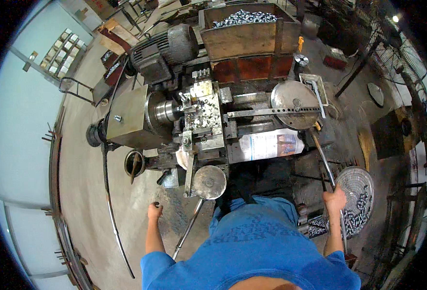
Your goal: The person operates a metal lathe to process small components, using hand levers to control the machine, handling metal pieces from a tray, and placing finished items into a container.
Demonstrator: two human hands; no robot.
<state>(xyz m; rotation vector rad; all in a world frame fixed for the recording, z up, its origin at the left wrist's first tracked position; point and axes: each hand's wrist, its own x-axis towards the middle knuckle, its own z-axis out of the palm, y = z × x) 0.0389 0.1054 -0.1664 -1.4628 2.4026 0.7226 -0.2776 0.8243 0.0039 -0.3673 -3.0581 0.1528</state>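
Long silvery metal lever rod (325, 162), slanting down from the edge of a large round grey metal disc (291, 92) at the machine's right side, is where I see the person's right hand (335, 199) closed, wrapped round the lower part. Well apart from it, the left hand (154, 211) hangs over the bare floor with its fingers curled (I cannot tell whether the small dark spot at its fingertips is something held). Near that hand, a second, shorter metal rod (188, 229) angles down from a smaller round grey metal disc (209, 176). Between the two discs sits the dark, oily metal lathe (218, 141), chips strewn over its block, with a printed paper sheet (262, 145) lying along its front. Just beside the right hand stands a round perforated metal basket (348, 181), partly filled with small shiny metal pieces (358, 212) (they glint even from here).
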